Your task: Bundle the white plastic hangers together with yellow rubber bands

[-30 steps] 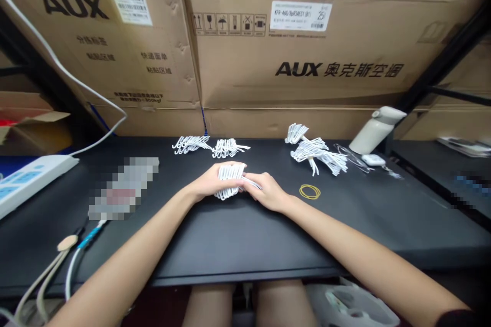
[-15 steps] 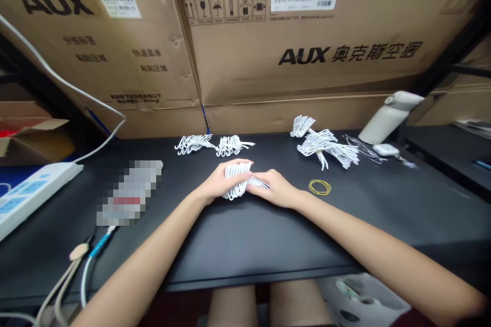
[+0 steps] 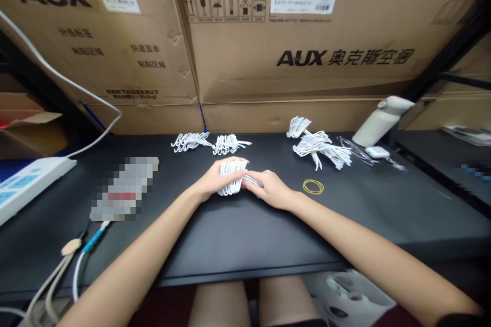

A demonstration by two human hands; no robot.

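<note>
A bundle of white hooks point(image 3: 230, 186) is held between both hands above the front middle of the black table. My left hand point(image 3: 210, 180) is closed round its curved ends, thumb across the front. At the bundle's straight ends, the fingers of my right hand point(image 3: 271, 189) are closed, hiding part of them. Two yellow rubber bands point(image 3: 313, 187), or one doubled, lie to the right of that hand. Behind my hands lie two small groups of white hooks, one at the left point(image 3: 190, 141) and one nearer the middle point(image 3: 229, 144). A larger hook pile point(image 3: 324, 148) lies back right.
Cardboard boxes point(image 3: 238, 79) stand along the back of the table point(image 3: 230, 240). At the right are a pale bottle point(image 3: 378, 122) and a small white case point(image 3: 377, 152). A blurred-out device point(image 3: 126, 189) with a cable and a power strip point(image 3: 28, 184) occupy the left.
Both hands still hold the bundle. My right-hand fingers have shifted slightly along its straight ends, of which less shows now. The whole view has moved a little.
</note>
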